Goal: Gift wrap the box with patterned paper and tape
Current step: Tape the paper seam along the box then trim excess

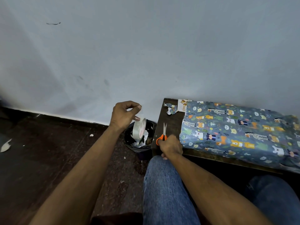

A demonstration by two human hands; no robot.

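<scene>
Since the person is sitting with their jeans-clad knee (164, 184) right up against the dark wooden table (172, 124), both arms reach out from low in the view, and honestly the setup makes sense for cutting tape. The right hand (171, 146) is curled round the orange handles of the scissors (163, 133) at the table's near corner, blades pointing away and barely parted, probably so they're ready for a snip. A bit further out the left hand (124, 115) is held up off to the side over the floor, with the roll of clear tape (139, 127) hanging off its lower fingers while thumb and forefinger pinch together above it, looks like they're pulling a strip free, though the strip itself is too faint to see. Right below sits a black bin (139, 140) full of scraps, handy for offcuts. The box (235, 132) lies on the table beside the scissors hand, already covered in animal-print paper, so it's likely down to taping. A few paper scraps (170, 108) sit at the far corner by the wall (146, 46).
</scene>
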